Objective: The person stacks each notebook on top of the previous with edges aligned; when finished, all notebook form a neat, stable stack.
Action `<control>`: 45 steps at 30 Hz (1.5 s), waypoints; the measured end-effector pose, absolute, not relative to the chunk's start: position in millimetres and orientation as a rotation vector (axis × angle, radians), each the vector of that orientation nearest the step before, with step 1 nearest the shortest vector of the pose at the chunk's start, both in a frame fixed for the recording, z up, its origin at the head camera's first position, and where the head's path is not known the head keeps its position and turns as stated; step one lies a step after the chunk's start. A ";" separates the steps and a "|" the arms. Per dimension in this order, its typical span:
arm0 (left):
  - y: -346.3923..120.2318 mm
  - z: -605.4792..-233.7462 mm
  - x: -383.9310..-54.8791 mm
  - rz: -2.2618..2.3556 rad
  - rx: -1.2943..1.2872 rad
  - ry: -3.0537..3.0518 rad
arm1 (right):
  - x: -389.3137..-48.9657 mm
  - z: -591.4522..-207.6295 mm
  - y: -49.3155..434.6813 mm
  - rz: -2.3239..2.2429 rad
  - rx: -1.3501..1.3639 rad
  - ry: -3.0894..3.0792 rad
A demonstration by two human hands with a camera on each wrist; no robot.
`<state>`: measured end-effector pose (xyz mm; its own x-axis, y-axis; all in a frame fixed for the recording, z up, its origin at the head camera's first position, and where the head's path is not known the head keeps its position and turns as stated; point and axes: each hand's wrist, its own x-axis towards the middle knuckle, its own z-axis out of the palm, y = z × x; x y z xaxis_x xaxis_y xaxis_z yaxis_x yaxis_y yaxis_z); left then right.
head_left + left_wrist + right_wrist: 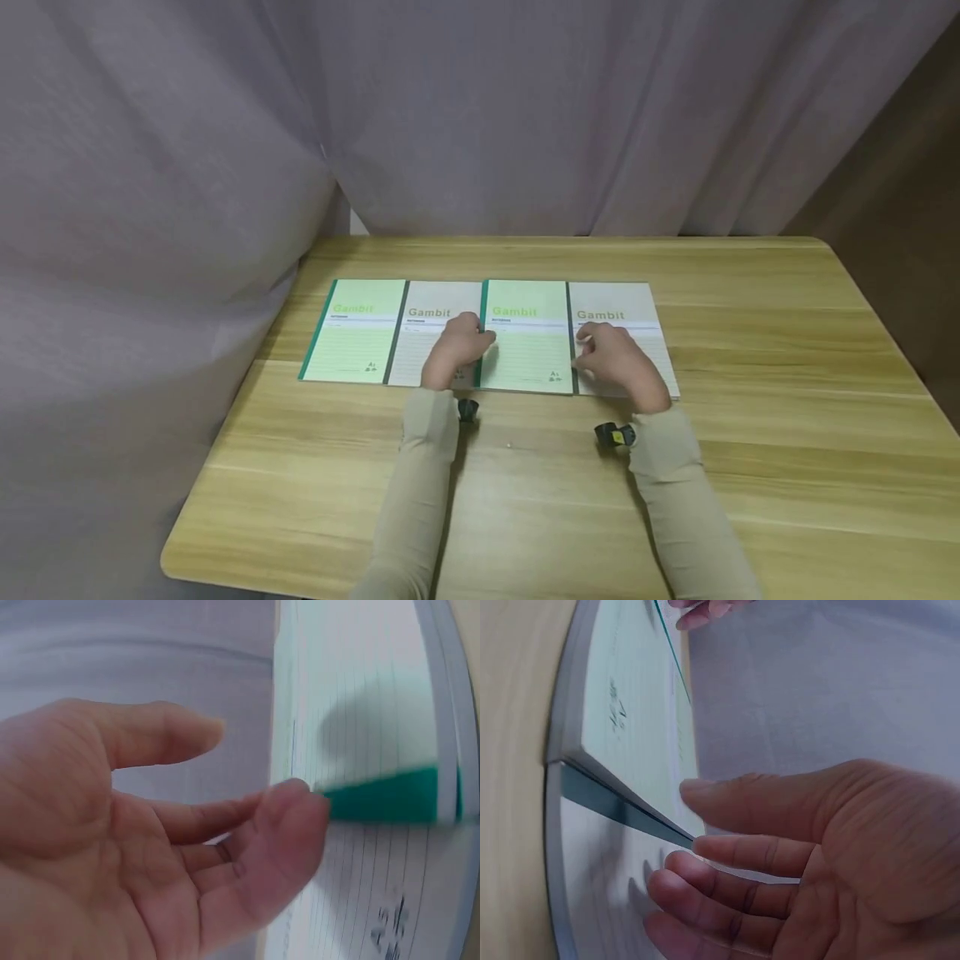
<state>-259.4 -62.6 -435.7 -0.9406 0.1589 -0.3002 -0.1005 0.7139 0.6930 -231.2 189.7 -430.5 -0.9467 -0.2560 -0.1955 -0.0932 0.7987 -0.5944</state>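
Note:
Notebooks with "Gambit" on their covers lie side by side in a row, green and white by turns. My left hand point(459, 346) is over the seam between the left white notebook point(442, 292) and the right green notebook point(528, 354). Its fingers are loosely bent, thumb apart, near the green spine strip point(390, 796) in the left wrist view. Over the dark spine of the right white notebook point(611, 296) is my right hand point(611, 357), thumb and fingers spread apart with nothing between them. In the right wrist view, the green notebook's edge point(570, 712) stands higher than the white one beside it.
Farthest left in the row is another green notebook point(360, 342). The wooden table point(787, 375) extends to the right and in front of the row. A grey curtain point(487, 125) hangs behind the table and along its left side. Wrist cameras point(615, 435) sit by both cuffs.

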 end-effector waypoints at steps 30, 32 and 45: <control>29.1 -446.3 -239.2 1.051 0.567 2.564 | -229.6 -420.1 244.4 -0.961 -0.032 2.719; 32.2 -447.1 -238.0 1.026 0.587 2.574 | -228.9 -420.2 248.6 -0.958 -0.010 2.713; 41.0 -446.8 -232.7 0.949 0.671 2.564 | -223.7 -419.1 273.9 -0.914 0.058 2.684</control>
